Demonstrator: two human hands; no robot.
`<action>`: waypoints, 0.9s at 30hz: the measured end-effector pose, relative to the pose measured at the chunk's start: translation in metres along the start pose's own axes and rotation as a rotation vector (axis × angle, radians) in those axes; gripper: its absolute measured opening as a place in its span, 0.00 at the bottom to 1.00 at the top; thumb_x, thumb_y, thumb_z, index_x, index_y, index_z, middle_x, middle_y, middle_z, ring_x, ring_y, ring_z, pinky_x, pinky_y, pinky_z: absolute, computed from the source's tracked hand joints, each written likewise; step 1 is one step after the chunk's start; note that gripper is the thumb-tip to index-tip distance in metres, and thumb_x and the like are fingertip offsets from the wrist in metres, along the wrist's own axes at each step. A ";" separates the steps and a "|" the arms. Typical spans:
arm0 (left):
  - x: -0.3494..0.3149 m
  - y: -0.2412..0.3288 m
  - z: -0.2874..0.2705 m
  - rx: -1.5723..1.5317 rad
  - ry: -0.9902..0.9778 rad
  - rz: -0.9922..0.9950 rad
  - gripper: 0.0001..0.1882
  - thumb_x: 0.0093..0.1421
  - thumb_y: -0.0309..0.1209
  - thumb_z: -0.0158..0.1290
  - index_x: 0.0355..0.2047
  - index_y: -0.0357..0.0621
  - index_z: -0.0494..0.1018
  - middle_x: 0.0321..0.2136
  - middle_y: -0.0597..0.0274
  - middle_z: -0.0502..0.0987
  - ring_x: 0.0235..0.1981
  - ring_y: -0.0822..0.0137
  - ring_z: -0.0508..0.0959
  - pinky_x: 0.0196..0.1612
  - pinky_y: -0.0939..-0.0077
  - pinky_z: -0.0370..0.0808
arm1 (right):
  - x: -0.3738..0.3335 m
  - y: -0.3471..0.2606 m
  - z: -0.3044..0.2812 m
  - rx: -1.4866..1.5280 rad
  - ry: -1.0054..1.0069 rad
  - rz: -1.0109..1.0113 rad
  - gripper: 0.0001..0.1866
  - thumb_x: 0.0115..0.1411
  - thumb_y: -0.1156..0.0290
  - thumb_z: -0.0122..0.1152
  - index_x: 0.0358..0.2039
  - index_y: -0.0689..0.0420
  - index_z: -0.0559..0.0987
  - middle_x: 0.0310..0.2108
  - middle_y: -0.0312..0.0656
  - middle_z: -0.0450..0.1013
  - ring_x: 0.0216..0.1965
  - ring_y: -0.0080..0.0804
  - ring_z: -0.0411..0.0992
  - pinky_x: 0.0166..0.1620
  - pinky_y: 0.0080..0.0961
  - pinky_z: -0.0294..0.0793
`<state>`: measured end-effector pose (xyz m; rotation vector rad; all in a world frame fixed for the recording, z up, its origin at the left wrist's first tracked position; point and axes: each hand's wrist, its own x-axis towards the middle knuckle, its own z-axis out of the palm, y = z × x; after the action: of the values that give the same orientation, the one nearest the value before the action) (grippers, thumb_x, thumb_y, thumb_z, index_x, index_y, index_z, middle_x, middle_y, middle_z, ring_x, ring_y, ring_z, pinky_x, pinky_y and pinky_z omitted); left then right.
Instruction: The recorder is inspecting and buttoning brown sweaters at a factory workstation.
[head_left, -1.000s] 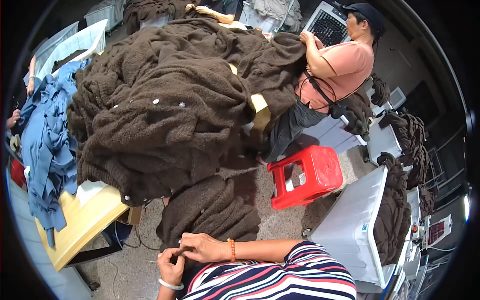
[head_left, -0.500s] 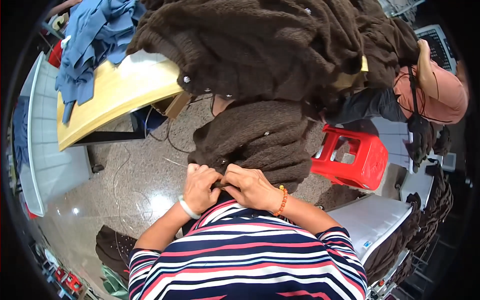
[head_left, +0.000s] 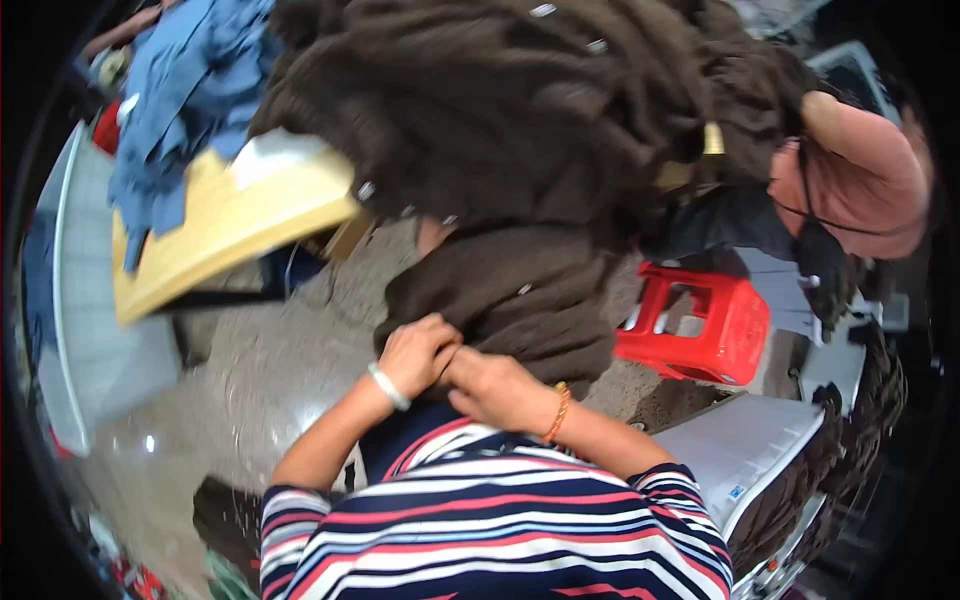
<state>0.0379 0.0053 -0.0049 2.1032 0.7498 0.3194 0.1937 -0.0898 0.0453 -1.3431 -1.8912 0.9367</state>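
Observation:
A dark brown knit garment (head_left: 470,265) with small shiny buttons lies bunched over my lap and joins the larger brown heap ahead. My left hand (head_left: 422,350), with a pale bangle at the wrist, is closed on the garment's near edge. Pressed up beside it, my right hand (head_left: 497,388) has its fingers curled in at the same edge; an orange bead bracelet circles that wrist. The right hand is slightly blurred. Between the two hands, the pinched bit of fabric is hidden by the fingers.
A brown knit heap (head_left: 500,110) covers the table, with blue garments (head_left: 195,110) by the bare wooden top (head_left: 240,225). At right stand a red plastic stool (head_left: 735,325) and a white panel (head_left: 745,445). A person in pink (head_left: 870,180) sits far right. Brown fabric (head_left: 225,515) lies lower left.
My left hand has shifted slightly up and right, and my right hand has dropped a little lower with its fingers turned down. The whole view has moved slightly.

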 end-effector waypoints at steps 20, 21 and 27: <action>0.008 -0.012 -0.019 -0.912 -0.063 -0.404 0.02 0.60 0.23 0.56 0.31 0.37 0.74 0.25 0.65 0.77 0.24 0.77 0.73 0.30 0.84 0.71 | 0.008 0.019 0.005 -0.236 0.131 0.035 0.09 0.54 0.77 0.56 0.35 0.63 0.70 0.33 0.50 0.68 0.33 0.50 0.74 0.36 0.41 0.75; 0.007 -0.009 -0.021 -1.015 -0.096 -0.473 0.03 0.60 0.24 0.56 0.32 0.37 0.74 0.25 0.66 0.77 0.24 0.76 0.73 0.30 0.84 0.70 | 0.008 0.019 0.006 -0.254 0.165 0.013 0.08 0.54 0.77 0.56 0.35 0.62 0.69 0.32 0.49 0.68 0.32 0.49 0.75 0.35 0.40 0.75; -0.002 -0.013 -0.024 -1.240 -0.148 -0.579 0.03 0.62 0.26 0.56 0.34 0.39 0.74 0.25 0.67 0.76 0.25 0.75 0.73 0.33 0.82 0.70 | 0.006 0.018 0.010 -0.290 0.281 0.029 0.08 0.57 0.75 0.56 0.36 0.61 0.70 0.32 0.48 0.69 0.32 0.45 0.75 0.34 0.37 0.77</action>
<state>0.0198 0.0253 -0.0004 0.6988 0.7421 0.2059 0.1931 -0.0818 0.0248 -1.5813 -1.8385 0.4660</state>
